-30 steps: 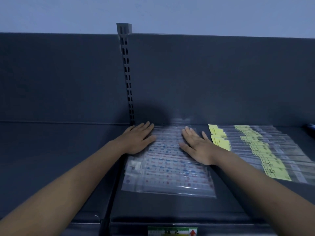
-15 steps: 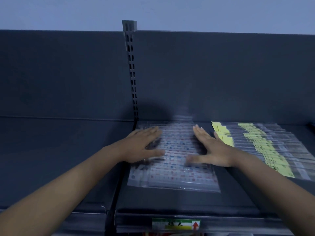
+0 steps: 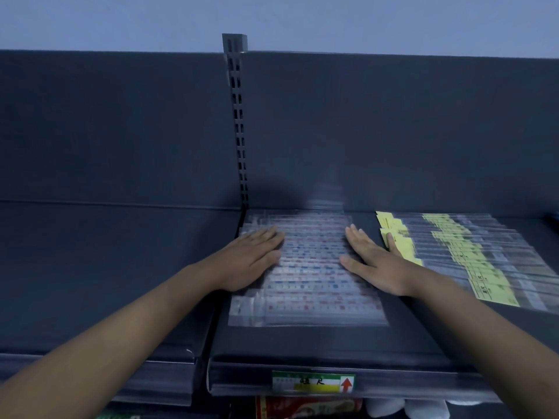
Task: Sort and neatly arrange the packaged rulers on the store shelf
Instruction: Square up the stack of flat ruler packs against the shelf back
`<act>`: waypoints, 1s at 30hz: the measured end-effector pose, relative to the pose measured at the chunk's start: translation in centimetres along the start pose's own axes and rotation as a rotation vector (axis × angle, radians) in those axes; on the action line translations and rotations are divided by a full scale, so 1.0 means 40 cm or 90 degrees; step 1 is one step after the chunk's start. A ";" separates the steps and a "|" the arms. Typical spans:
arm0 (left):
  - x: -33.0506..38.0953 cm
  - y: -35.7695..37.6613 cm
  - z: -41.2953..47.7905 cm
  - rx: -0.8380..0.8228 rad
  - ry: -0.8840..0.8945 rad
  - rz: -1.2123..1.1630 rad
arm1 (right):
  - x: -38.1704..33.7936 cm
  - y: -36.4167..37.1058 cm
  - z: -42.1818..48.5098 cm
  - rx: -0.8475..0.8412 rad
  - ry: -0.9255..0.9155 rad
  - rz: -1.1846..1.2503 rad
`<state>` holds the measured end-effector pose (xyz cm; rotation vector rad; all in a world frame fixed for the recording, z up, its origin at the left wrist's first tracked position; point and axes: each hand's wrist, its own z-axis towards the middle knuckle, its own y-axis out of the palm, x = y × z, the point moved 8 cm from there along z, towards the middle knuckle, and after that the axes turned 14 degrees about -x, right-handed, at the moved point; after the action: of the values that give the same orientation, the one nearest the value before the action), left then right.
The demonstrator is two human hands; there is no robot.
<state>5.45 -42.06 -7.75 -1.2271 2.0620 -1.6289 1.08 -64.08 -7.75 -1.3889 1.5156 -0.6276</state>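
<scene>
Both of my hands lie flat, fingers straight, gripping nothing. The left hand (image 3: pixel 254 258) presses on the left side of the clear-wrapped rulers (image 3: pixel 308 279) and the right hand (image 3: pixel 375 263) on their right side. That stack lies on the shelf (image 3: pixel 302 343), its back edge near the back panel, just right of the slotted post (image 3: pixel 237 122). Compared with a second ago the stack looks squarer and a little further back. My right little finger now overlaps a card of the yellow-labelled rulers (image 3: pixel 472 258) alongside. The picture is blurred over the stack. The price tag (image 3: pixel 313 382) sits on the shelf's front edge.
</scene>
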 end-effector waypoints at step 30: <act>-0.080 -0.042 -0.006 0.004 -0.162 -0.119 | -0.064 0.061 -0.058 0.016 -0.009 -0.063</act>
<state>8.06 -39.59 -7.11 -1.5749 1.8334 -1.4608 -2.34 -61.61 -8.14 -1.4530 1.4304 -0.6935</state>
